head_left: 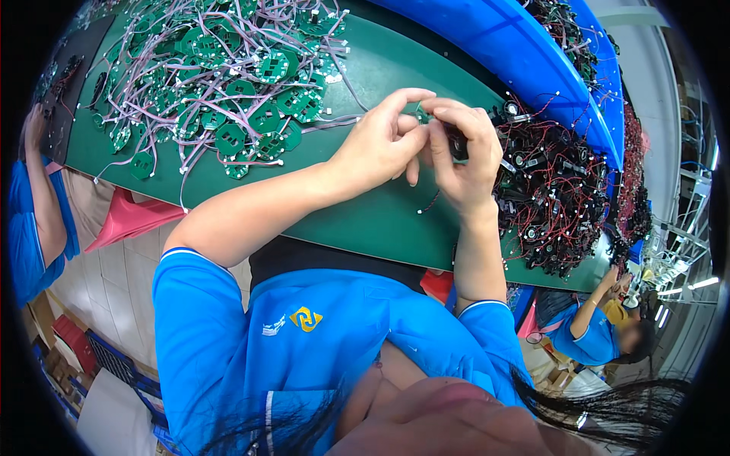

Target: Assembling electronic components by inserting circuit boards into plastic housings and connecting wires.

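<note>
My left hand (384, 144) and my right hand (468, 148) meet above the green table, fingertips pinched together. Between them shows a bit of a small green circuit board (420, 112), mostly hidden by the fingers. A pale ribbon cable (334, 122) runs up to my left hand from the side of the pile. Inside my curled right hand sits a dark round part (458, 144), partly covered by the fingers. A thin dark red wire (432, 204) with a white plug dangles below the hands.
Green circuit boards with ribbon cables (228, 95) are heaped at the left. Black parts with red wires (551, 194) pile up at the right, beside a long blue bin (532, 53). A co-worker (38, 220) stands at the far left, another (589, 330) at the right.
</note>
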`<state>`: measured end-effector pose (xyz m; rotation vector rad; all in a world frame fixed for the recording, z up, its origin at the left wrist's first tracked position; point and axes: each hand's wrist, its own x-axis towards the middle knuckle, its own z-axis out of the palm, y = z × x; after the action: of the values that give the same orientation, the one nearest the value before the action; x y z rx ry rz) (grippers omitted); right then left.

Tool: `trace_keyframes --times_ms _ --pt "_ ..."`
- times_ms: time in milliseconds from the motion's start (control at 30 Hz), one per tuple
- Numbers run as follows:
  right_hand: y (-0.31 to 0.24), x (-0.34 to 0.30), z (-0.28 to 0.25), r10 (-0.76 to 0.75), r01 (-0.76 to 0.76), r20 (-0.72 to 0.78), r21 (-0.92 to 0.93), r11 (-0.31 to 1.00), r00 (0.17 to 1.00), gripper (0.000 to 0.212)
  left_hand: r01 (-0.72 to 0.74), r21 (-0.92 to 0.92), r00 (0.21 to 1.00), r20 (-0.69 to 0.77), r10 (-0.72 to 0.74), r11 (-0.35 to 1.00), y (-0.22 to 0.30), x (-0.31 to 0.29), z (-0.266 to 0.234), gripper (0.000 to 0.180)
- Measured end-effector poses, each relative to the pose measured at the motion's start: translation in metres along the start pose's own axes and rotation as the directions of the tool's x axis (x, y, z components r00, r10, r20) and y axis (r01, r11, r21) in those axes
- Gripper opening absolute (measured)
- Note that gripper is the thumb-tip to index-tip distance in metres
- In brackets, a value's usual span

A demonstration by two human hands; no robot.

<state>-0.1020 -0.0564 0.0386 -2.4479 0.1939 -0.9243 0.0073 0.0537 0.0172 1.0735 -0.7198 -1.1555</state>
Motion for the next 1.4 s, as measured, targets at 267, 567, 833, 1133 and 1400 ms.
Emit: trace_keyframes --times_ms 267,567,833,1133,1400 --pt "-0.003 0.000 0.005 -0.105 0.038 -0.112 -0.485 0.873 0.988 0.021 -0.147 -0.025 0.968 -0.210 0.138 0.989 -0.002 0.000 0.003 0.039" --pt "-0.002 -0.004 0.015 -0.103 0.067 -0.166 -0.213 0.975 0.981 0.019 -0.134 0.168 0.976 -0.145 0.159 0.977 -0.004 -0.001 0.000 0.041" --pt "-0.002 -0.002 0.004 -0.143 0.057 -0.123 -0.526 0.849 0.982 0.020 -0.245 0.046 0.944 -0.215 0.249 0.968 -0.004 0.003 0.003 0.036" --pt "-0.001 0.001 0.012 -0.253 0.156 -0.147 -0.475 0.866 0.956 0.021 -0.266 -0.113 0.942 -0.243 0.233 0.957 -0.012 0.006 0.006 0.034" --pt "-0.011 0.001 0.017 -0.157 0.071 -0.171 -0.421 0.904 0.973 0.018 -0.184 -0.009 0.969 -0.171 0.180 0.983 -0.005 0.000 0.004 0.033"
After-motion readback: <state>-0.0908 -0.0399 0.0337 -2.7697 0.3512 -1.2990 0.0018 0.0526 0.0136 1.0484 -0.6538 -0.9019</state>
